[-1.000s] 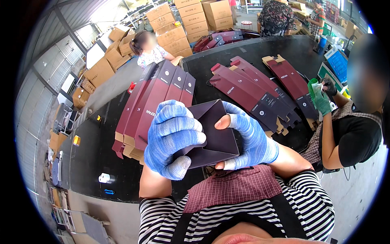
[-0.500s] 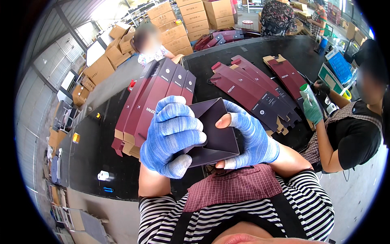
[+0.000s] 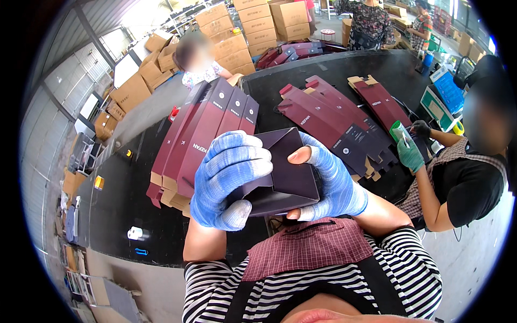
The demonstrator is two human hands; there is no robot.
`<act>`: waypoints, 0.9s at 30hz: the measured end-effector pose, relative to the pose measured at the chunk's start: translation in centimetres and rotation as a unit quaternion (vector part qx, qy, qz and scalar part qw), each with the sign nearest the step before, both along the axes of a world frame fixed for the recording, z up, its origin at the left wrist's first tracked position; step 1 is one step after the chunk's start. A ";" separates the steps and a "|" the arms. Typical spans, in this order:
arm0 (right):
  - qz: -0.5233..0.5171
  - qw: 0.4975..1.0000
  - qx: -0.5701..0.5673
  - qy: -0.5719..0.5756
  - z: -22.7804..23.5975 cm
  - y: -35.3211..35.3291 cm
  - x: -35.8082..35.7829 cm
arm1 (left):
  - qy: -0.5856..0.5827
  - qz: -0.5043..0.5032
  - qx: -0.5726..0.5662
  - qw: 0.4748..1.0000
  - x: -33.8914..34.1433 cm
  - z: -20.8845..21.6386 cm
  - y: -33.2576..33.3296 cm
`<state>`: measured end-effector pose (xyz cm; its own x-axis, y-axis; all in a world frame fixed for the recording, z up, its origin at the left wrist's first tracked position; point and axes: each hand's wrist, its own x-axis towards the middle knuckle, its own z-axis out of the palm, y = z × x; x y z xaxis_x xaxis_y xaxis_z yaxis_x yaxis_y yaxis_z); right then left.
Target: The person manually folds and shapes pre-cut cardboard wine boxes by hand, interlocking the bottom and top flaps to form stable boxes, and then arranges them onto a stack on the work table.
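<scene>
A dark purple-black cardboard box [image 3: 293, 175] is held between my two hands in front of my chest, its end toward me. The folded end flaps meet in the middle, leaving a dark gap beside my left fingers. My left hand [image 3: 229, 180], in a blue and white knit glove, curls its fingers over the box's left side and flaps. My right hand [image 3: 336, 180], in a similar glove with bare thumb and fingertip, grips the right side. The rest of the box is hidden. Beyond my left hand stand several maroon and dark boxes [image 3: 210, 129], side by side.
Flattened maroon cartons [image 3: 323, 116] lie on the black table [image 3: 129, 215]. At right, a co-worker's green-gloved hand [image 3: 411, 155] holds a green and white roll [image 3: 399, 132] over another carton [image 3: 377, 102]. A white roll [image 3: 135, 233] and blue clip-like tool [image 3: 141, 251] lie left. Brown cartons [image 3: 256, 24] are stacked behind.
The box and my hands have shifted and tilted slightly; my left hand has moved a little right. The co-worker's green-gloved hand and roll have moved lower and left. A person at the back has shifted.
</scene>
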<state>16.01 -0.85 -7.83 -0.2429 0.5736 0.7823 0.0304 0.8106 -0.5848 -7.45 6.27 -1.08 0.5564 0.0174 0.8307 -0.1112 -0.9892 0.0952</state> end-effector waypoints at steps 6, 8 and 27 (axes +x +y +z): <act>0.004 0.999 0.008 0.043 -1.3 0.1 -0.4 | 0.011 0.016 0.000 1.000 0.0 -0.1 -0.9; 0.000 0.999 0.002 0.043 -1.3 -0.1 -0.4 | 0.028 0.020 0.007 0.999 -0.4 -0.1 -0.9; 0.045 0.996 -0.017 0.073 -0.7 0.5 0.0 | 0.043 0.047 0.016 0.998 -1.1 -0.6 -0.8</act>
